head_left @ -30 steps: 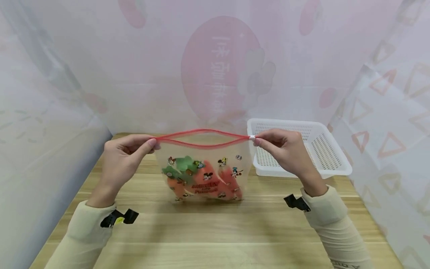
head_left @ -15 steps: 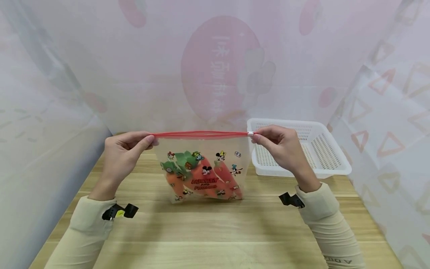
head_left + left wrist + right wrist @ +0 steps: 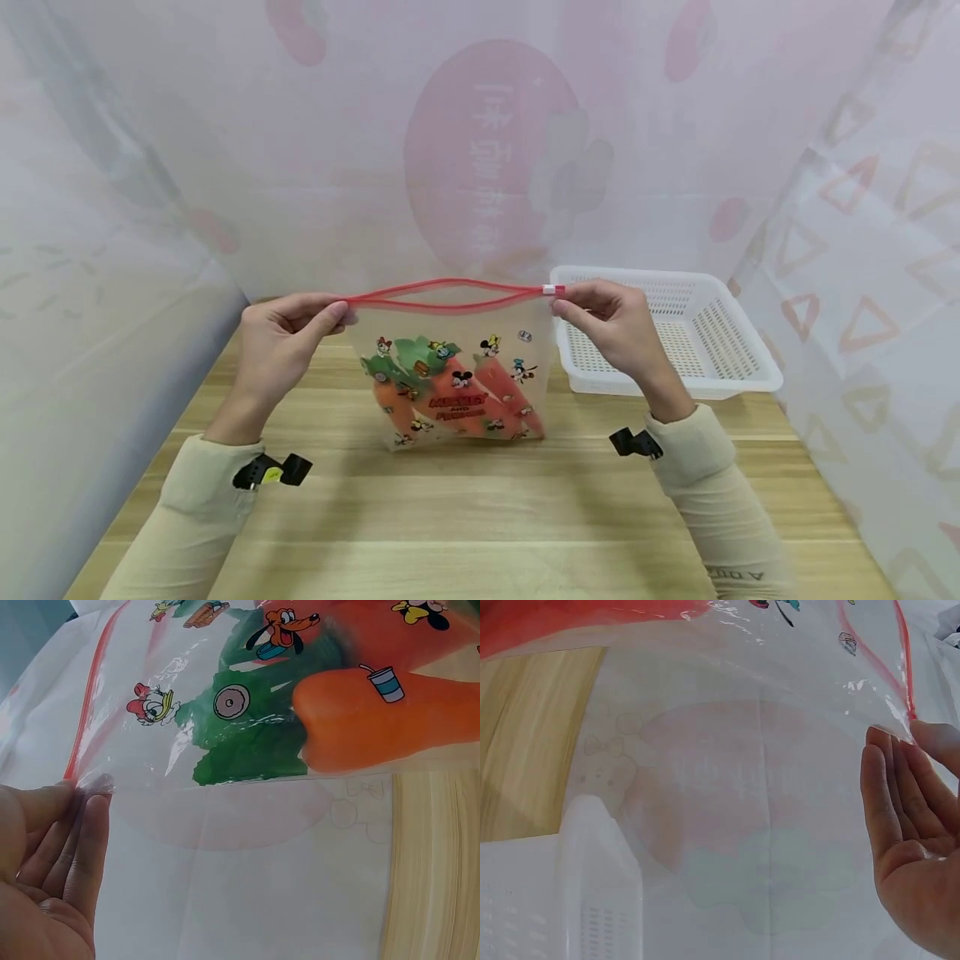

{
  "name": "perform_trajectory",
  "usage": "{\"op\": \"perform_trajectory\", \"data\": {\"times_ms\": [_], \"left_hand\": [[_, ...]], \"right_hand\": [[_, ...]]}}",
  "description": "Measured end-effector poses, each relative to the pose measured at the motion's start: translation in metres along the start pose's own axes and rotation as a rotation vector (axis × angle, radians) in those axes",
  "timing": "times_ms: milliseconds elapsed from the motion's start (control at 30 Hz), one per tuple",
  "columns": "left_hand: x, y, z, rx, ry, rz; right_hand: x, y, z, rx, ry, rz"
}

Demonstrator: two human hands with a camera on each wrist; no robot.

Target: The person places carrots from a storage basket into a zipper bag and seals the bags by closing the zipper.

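A see-through zip bag [image 3: 408, 333] with a red zipper edge and cartoon prints stands upright over the table, its mouth gaping in the middle. Inside lie an orange carrot [image 3: 375, 720] with a green leafy top and red, long tapering pieces [image 3: 498, 385], partly masked by the prints. My left hand [image 3: 281, 342] pinches the zipper's left corner between thumb and fingers. At the opposite corner, my right hand [image 3: 615, 329] pinches the zipper's end, right beside the white slider [image 3: 553, 290]. In the right wrist view, that hand's thumb meets the fingers at the bag's corner.
A white perforated plastic basket [image 3: 750, 358] stands on the wooden table [image 3: 480, 517] at the back right, partly behind my right hand. Pale printed sheets [image 3: 300, 167] rise at the back and on both sides.
The bag's mouth drew nearly flat half a second ago and now gapes again. My right hand has shifted slightly left with its corner; the left hand has risen a little since the first frame.
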State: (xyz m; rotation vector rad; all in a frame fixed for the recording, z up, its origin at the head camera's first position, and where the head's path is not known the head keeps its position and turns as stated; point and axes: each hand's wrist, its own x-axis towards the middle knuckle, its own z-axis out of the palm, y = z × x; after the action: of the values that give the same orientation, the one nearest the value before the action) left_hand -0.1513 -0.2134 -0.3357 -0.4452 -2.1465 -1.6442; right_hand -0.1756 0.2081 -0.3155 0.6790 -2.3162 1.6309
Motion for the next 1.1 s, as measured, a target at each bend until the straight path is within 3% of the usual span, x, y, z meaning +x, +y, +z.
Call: {"op": "perform_trajectory", "data": {"times_ms": [200,367,500,600,700,833,967,1100], "left_hand": [[0.002,0.000,0.001,0.008,-0.018,-0.015],[0.006,0.005,-0.002,0.112,-0.017,-0.054],[0.012,0.020,-0.004,0.233,0.038,-0.033],[0.018,0.042,-0.003,0.317,0.029,-0.017],[0.026,0.071,0.005,0.379,-0.079,-0.020],[0.040,0.106,0.023,0.409,-0.310,-0.020],[0.056,0.132,0.048,0.418,-0.521,-0.011],[0.072,0.149,0.074,0.416,-0.667,-0.021]], "right_hand": [[0.004,0.011,0.006,0.030,-0.033,0.039],[0.005,0.011,0.009,0.052,-0.020,0.009],[0.004,0.007,0.010,0.074,-0.028,0.002],[0.004,0.006,0.011,0.085,-0.034,0.008],[0.004,0.006,0.012,0.074,-0.035,0.010],[0.003,0.006,0.012,0.058,-0.034,0.015],[0.003,0.005,0.011,0.054,-0.037,0.014],[0.004,0.006,0.011,0.050,-0.037,0.020]]}}
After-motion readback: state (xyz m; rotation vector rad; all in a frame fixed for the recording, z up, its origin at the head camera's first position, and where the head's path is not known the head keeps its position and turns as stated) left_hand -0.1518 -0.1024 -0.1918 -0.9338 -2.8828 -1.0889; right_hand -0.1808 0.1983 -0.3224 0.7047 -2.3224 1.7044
